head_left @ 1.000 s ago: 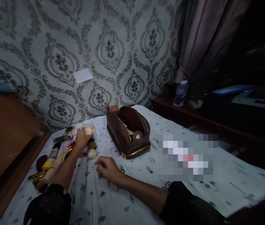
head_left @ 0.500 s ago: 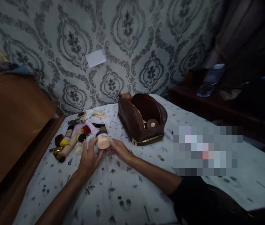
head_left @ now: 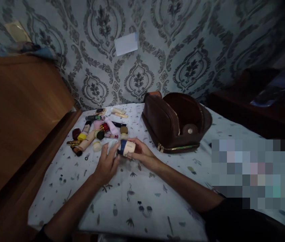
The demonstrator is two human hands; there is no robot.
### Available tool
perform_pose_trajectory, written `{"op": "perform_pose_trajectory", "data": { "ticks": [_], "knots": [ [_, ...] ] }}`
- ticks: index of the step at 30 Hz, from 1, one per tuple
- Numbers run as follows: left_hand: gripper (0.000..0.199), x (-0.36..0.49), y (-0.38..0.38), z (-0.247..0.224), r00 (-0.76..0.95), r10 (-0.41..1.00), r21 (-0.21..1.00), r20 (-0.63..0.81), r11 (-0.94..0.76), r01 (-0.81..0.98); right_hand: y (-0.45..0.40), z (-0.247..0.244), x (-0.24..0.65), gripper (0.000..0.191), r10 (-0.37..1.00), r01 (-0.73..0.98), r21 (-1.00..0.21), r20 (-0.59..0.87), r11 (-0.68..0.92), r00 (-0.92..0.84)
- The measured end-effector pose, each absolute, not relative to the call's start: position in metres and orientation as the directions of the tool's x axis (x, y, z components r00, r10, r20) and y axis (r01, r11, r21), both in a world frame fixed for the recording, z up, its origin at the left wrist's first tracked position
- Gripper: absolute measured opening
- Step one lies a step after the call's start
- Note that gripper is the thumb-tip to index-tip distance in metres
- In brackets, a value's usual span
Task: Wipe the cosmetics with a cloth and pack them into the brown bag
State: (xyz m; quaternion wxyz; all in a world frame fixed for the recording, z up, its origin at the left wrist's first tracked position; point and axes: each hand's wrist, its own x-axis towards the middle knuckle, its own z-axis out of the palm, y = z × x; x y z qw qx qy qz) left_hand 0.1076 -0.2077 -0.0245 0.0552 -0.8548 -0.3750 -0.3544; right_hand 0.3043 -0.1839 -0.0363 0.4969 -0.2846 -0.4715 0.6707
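My right hand (head_left: 146, 155) grips a cream jar (head_left: 130, 148), pale peach with a dark blue lid. The jar is tipped on its side above the bed sheet, lid to the left. At the lid end, my left hand (head_left: 107, 164) has its fingers bent round a crumpled white tissue (head_left: 112, 146), partly hidden by them. Just beyond the hands lie several cosmetics, among them a beige tube (head_left: 86, 141), a yellow-capped bottle (head_left: 82, 137), a pink tube (head_left: 111, 126) and a small pale jar (head_left: 97, 145). To the right stands a brown toiletry bag (head_left: 162, 121), unzipped.
A patterned white sheet (head_left: 122, 208) covers the surface. On the left rises a wooden panel (head_left: 24, 101); the patterned wall (head_left: 157, 67) is behind, with a white card (head_left: 126, 44) on it. A blurred-out patch covers the right side.
The jar has turned from bottom toward me to lying sideways, with its lid to the left. My left hand has shifted toward the lid with the tissue. The view has swung left.
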Motion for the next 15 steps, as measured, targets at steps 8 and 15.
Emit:
{"op": "perform_pose_trajectory", "data": {
  "ticks": [8,15],
  "knots": [
    [0.049,0.112,-0.202,-0.022,0.563,0.482,0.150,0.671,-0.833,0.533,-0.180,-0.046,0.308,0.057,0.894,-0.268,-0.963,0.113,-0.009,-0.434],
    [0.082,0.100,-0.191,-0.030,0.466,0.816,0.685,0.342,-0.556,0.471,-0.187,-0.040,0.310,0.058,0.851,-0.260,-0.965,0.110,-0.032,-0.513]
  ]
}}
